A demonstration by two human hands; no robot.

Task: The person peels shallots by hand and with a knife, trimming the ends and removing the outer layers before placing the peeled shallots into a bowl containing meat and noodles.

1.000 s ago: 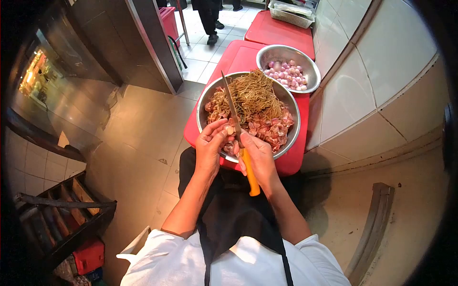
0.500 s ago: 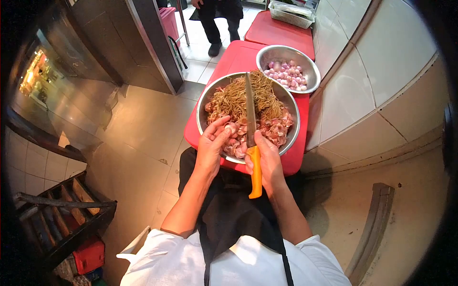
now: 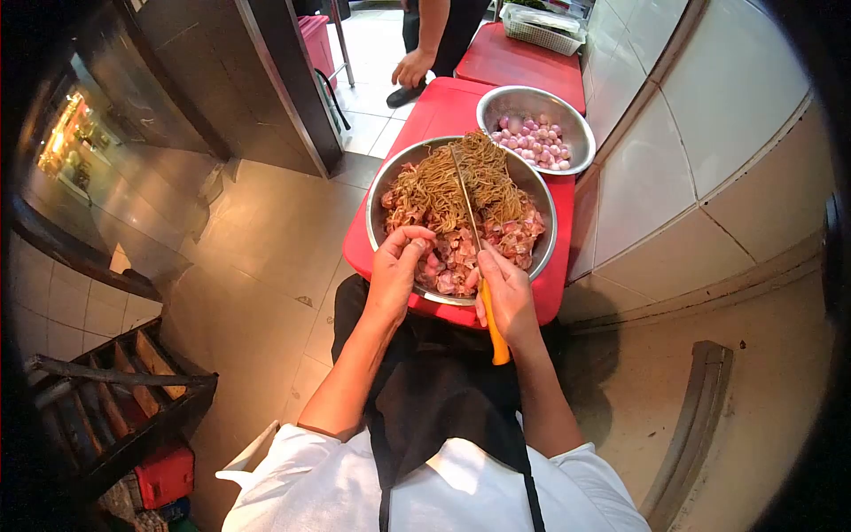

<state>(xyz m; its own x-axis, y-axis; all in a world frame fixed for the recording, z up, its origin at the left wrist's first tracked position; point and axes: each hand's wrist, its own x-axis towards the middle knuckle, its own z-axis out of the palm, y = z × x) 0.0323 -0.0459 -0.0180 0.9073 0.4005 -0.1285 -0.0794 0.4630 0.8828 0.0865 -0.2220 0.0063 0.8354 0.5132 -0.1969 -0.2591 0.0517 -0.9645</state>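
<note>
My right hand (image 3: 507,297) is closed around the yellow handle of a knife (image 3: 467,202). Its long blade points away from me, turned nearly edge-up, over a large metal bowl (image 3: 376,232). Over the bowl's near left rim is my left hand (image 3: 397,266), thumb and fingers curled into a pinch; what they hold, if anything, cannot be made out. Inside that bowl lie reddish unpeeled shallots and skins (image 3: 456,257), with a tangle of brown stringy stalks (image 3: 434,186) heaped at the far side. Peeled shallots (image 3: 536,144) fill part of a smaller metal bowl (image 3: 581,133) behind it.
Both bowls stand on a red stool or table (image 3: 408,142) against a tiled wall (image 3: 656,177). Farther back, another red surface (image 3: 514,71) carries a white basket (image 3: 541,34). Another person's hand (image 3: 413,66) hangs beyond. A dark slatted rack (image 3: 115,390) is at lower left.
The knife has rolled in my right hand and its handle end has swung right. My left fingers have closed, and the shallot seen at them is no longer clear. The other person has come closer.
</note>
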